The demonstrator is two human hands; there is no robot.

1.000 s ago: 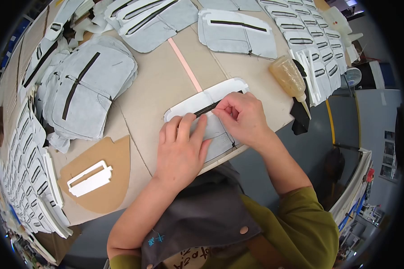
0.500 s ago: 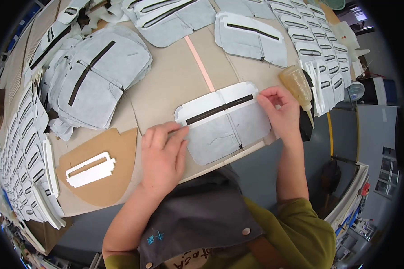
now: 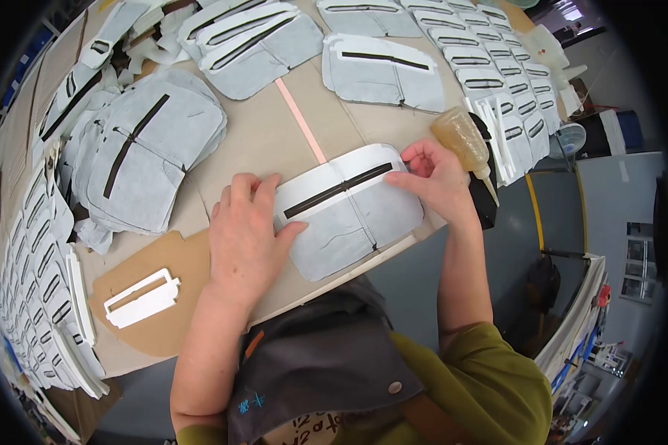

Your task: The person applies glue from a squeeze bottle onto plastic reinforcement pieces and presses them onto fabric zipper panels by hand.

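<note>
A grey rounded fabric panel [image 3: 364, 222] lies near the table's front edge. Across its upper part runs a white strip [image 3: 315, 182] with a long black zipper-like band [image 3: 339, 190]. My left hand [image 3: 246, 230] rests at the panel's left edge, fingers spread and the thumb touching the white strip's lower left end. At the other end, my right hand [image 3: 439, 180] pinches the panel's upper right edge, thumb on top and fingers curled; the fingertips are partly hidden.
Left of me stands a stack of grey panels [image 3: 145, 159]. A brown board [image 3: 156, 326] carries a white frame-shaped piece [image 3: 142, 298]. A glue bottle [image 3: 460, 139] lies beyond my right hand. More panels [image 3: 382, 70] lie at the back, and rows of small pieces [image 3: 490, 63] at right.
My left hand has opened, its fingers lifting off the strip's end and spreading, with the thumb still on the panel. My right hand remains at the right edge. The whole view has shifted slightly.
</note>
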